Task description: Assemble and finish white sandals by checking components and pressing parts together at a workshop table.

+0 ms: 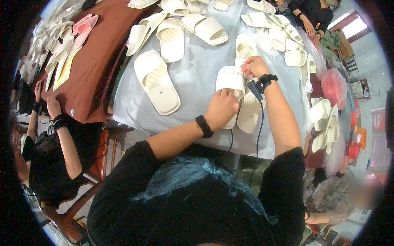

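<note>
My left hand (222, 108) is closed, its curled fingers over the strap edge of a cream slipper (230, 78). Whether it grips the strap or some small thing hidden in the fingers, I cannot make out. Up and to the right, my right hand (255, 67) has its fingers drawn together in a pinch; what lies between them is too small to tell. Below its wrist lies a second slipper (248, 117), beside the first. Another cream slipper (245, 46) sits just beyond my right fingertips. Both wrists wear black bands, with a cable hanging from the right one.
A single slipper (157, 84) lies left of my hands on the plastic-covered table (193, 110). More cream slippers (205, 29) spread across the far side. At left, a person's hands (53, 107) rest at a brown-covered table (92, 82). Another person (314, 20) is at far right.
</note>
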Motion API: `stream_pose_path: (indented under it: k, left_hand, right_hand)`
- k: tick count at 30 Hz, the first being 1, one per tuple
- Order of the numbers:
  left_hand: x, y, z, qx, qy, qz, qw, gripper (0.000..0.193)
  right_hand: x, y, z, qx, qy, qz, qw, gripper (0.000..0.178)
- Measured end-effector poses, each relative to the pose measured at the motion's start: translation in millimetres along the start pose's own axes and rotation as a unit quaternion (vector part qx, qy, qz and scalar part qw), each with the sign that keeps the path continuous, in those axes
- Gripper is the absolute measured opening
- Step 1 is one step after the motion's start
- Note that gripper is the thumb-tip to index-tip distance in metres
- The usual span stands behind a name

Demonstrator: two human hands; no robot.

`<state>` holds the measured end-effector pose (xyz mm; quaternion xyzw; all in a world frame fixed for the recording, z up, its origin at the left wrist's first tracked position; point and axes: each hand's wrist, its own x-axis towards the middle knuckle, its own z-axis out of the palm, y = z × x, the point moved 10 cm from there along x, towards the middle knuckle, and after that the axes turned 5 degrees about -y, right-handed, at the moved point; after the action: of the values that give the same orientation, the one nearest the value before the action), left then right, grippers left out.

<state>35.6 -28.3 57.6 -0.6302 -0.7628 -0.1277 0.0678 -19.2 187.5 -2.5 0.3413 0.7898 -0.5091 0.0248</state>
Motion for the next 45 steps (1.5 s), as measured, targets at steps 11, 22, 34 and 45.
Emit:
stream_pose_path:
  k: [11,22,34,45]
  left_hand:
    - [0,-2,-5,-0.023,-0.011,0.013,1.0,0.011]
    - [-1,-3,1,0.003,-0.049,0.026,0.998,0.021]
    - [81,-57,-78,-0.253,0.141,0.016,0.957,0.042]
    - [117,-59,19,-0.619,0.001,-0.095,0.78,0.017]
  right_hand:
    - [3,11,-16,-0.035,0.099,-0.017,0.994,0.014]
    - [7,8,-9,-0.02,0.1,-0.01,0.995,0.02]
    - [-87,-34,-36,0.247,0.131,-0.212,0.937,0.012]
    - [-126,17,-53,0.346,0.238,-0.224,0.88,0.006]
